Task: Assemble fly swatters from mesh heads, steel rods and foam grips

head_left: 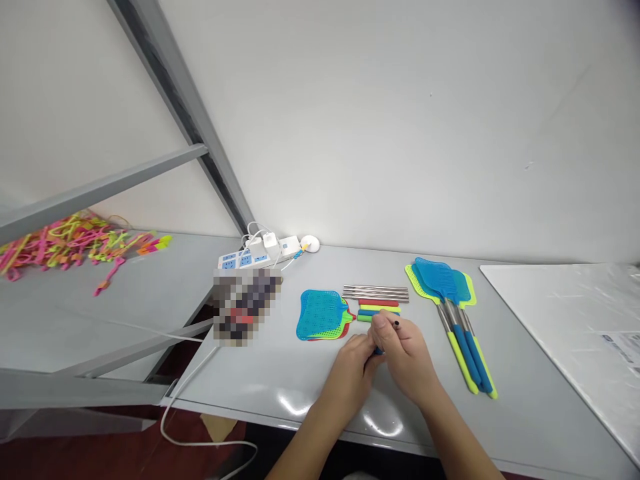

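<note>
My left hand [356, 363] and my right hand [406, 350] are closed together over the grey table [310, 380], gripping a small blue handle piece [379, 351] between them. Just beyond the hands lie several coloured handle sleeves [379, 308] and thin metal rods [375, 292]. Left of these sits a stack of loose swatter heads [321, 315], blue on top. On the right lie assembled fly swatters [453, 313] with blue and yellow-green handles.
A white power strip [257, 254] with plugs and cables sits at the back left beside a blurred object [245, 303]. A pile of pink and yellow-green plastic pieces [70, 243] lies on a neighbouring table. A white sheet [565, 313] covers the right side.
</note>
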Motion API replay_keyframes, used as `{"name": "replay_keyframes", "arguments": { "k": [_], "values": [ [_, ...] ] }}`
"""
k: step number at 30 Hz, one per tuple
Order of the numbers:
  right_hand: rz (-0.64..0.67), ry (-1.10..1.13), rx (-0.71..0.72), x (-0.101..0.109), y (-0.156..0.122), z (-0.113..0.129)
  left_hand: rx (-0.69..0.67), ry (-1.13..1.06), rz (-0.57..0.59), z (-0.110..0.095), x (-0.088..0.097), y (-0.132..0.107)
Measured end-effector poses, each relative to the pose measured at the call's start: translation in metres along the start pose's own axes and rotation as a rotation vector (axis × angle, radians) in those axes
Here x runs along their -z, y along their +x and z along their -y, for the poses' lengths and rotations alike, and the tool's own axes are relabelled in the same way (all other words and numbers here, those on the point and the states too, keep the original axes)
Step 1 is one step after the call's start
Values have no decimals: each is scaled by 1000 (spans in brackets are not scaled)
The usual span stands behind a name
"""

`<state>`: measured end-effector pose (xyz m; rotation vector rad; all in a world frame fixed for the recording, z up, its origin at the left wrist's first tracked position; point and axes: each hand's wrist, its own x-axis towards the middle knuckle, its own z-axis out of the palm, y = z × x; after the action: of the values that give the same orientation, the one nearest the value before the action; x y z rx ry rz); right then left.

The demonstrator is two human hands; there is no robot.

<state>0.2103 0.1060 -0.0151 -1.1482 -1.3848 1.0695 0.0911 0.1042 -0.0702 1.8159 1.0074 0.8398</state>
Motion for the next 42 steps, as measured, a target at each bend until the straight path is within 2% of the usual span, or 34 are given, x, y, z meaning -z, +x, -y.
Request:
{"name": "replay_keyframes", "arguments": {
  "k": [10, 18, 22, 26, 30, 33, 35, 37, 39, 42],
  "values": [
    [-36, 43, -46, -1, -1, -17, 9, 28, -4, 2, -1, 0],
    [35, 51, -42, -1, 4, -12, -9, -17, -33, -2, 0, -2],
    [23, 38, -29, -2, 7, -9, -26, -50, -58, -6, 2, -4],
    [39, 56, -41, -5, 4, 3, -42, -113, -121, -9, 3, -9],
    [197, 153, -38, -12, 6, 18, 20, -227, -284, -8, 6, -23],
    [257, -18, 28, -23, 22, 15, 88, -280, -466, 0, 17, -40],
    [285, -316, 68, -35, 38, 4, 151, -306, -629, 7, 31, -53],
    [370, -648, 96, -49, 53, -10, 222, -322, -761, 15, 48, -66],
    [468, -837, 114, -61, 64, -21, 283, -293, -792, 22, 67, -78],
    [529, -878, 106, -74, 75, -30, 341, -205, -728, 29, 90, -88]
  ]
}}
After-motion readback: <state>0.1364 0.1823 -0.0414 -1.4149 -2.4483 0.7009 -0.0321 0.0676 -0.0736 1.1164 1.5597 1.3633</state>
